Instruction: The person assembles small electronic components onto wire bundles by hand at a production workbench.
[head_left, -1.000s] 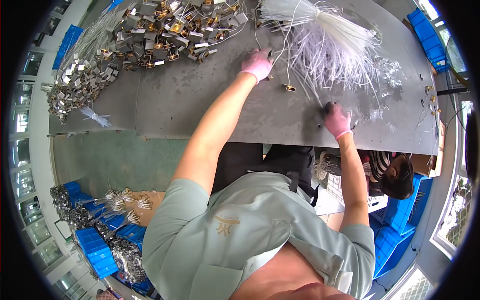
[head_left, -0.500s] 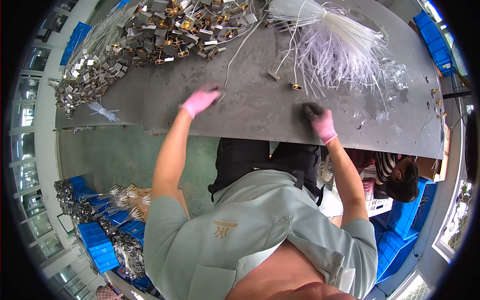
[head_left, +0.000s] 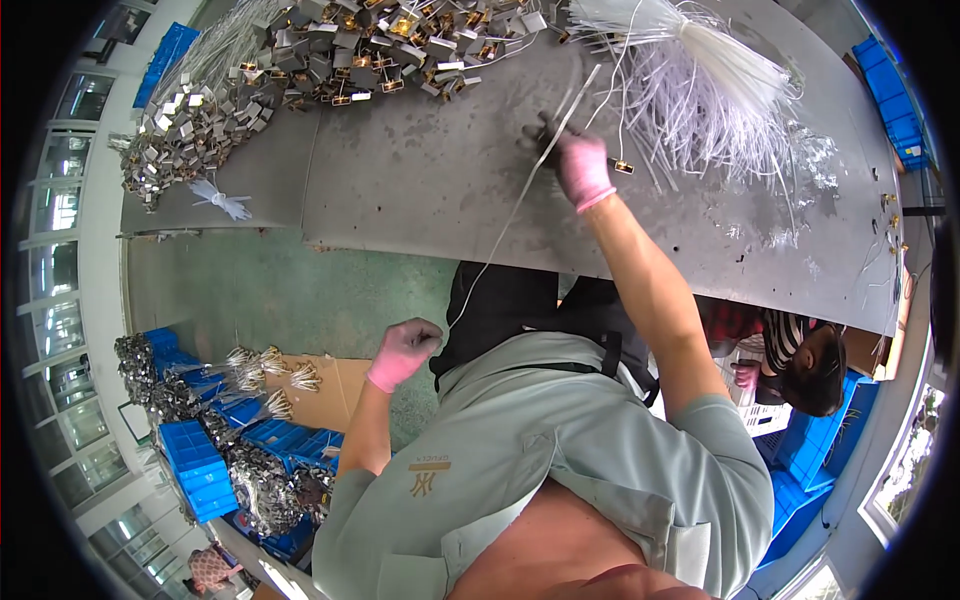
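You are drawing one white wire [head_left: 505, 225] out taut: your left hand [head_left: 403, 352], clenched on its near end, is down off the grey worktable [head_left: 420, 180], while your right hand [head_left: 578, 165] pinches the far end on the tabletop near the white wire bundle [head_left: 700, 70]. Judging by that, the next move calls for steady tension. Half a second ago your left hand was still up on the table; it has since dropped to your chest.

Pink gloves [head_left: 583, 170], white cable [head_left: 510, 215], grey table [head_left: 420, 180], blue bins [head_left: 195, 465].
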